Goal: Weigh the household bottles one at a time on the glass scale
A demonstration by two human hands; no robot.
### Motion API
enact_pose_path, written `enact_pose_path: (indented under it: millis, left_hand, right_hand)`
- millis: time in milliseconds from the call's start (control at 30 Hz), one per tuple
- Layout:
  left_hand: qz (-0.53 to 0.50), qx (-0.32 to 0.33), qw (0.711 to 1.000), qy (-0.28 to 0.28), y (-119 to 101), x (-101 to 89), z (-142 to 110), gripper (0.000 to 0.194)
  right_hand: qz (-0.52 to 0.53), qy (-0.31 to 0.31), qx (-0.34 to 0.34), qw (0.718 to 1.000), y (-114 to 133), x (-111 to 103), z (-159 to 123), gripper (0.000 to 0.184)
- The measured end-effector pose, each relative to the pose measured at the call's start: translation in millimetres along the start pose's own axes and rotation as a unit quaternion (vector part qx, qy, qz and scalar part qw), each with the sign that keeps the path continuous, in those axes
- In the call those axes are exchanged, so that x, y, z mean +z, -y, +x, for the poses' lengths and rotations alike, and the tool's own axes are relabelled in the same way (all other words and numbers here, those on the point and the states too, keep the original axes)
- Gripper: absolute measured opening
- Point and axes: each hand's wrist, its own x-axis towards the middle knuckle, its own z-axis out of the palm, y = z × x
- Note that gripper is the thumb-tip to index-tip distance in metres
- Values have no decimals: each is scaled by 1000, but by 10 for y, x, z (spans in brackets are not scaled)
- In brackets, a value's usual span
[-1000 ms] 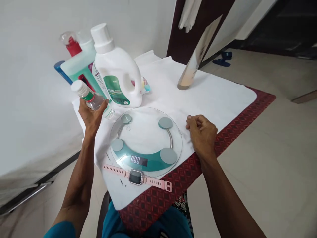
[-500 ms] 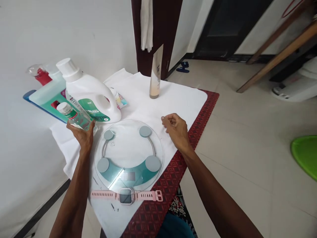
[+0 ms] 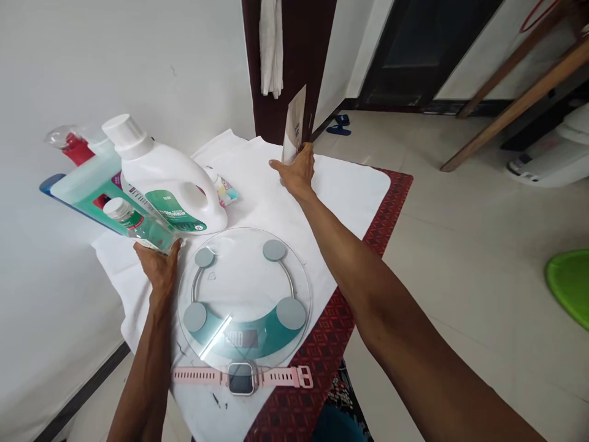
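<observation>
My left hand (image 3: 159, 267) is at the lower end of a small clear bottle (image 3: 150, 230) with a white cap. Its thumb and fingers are spread to either side; whether they touch the bottle I cannot tell. Farther back, my right hand (image 3: 299, 172) reaches round the lower part of an upright beige squeeze tube (image 3: 294, 123). The thumb sticks out to the left while the fingers lie on the tube's right side, and the tube's base is mostly hidden. Between my arms lies a round glass scale (image 3: 242, 279) with a lit display. A pink smartwatch (image 3: 241, 377) is stretched along its near edge.
Behind the small bottle stand a white detergent jug (image 3: 170, 178) and a green refill container (image 3: 89, 178), with a red-and-clear bottle top (image 3: 76, 144) behind. A small colourful pack (image 3: 226, 191) sits beside the jug. White cloth (image 3: 340, 184) covers the red-patterned table (image 3: 322, 331).
My right hand has moved forward and left, from above the cloth to the squeeze tube. My left hand has drawn back slightly toward me along the small bottle, its grip looser.
</observation>
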Motion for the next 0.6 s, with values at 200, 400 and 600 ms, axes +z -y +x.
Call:
enact_pose_path:
  millis: [200, 400, 600]
  left_hand:
    - [-5, 32, 995, -97, -160, -85, -74, 116]
    - [-60, 156, 970, -175, -215, -169, -214, 33]
    - [-87, 182, 972, 119, -250, -96, -312, 48]
  right_hand:
    - [-5, -12, -35, 999, -37, -341, -183, 48]
    - [87, 27, -142, 986, 584, -1103, -875, 45]
    - [136, 274, -102, 947, 1155, -1372, -2081, 66]
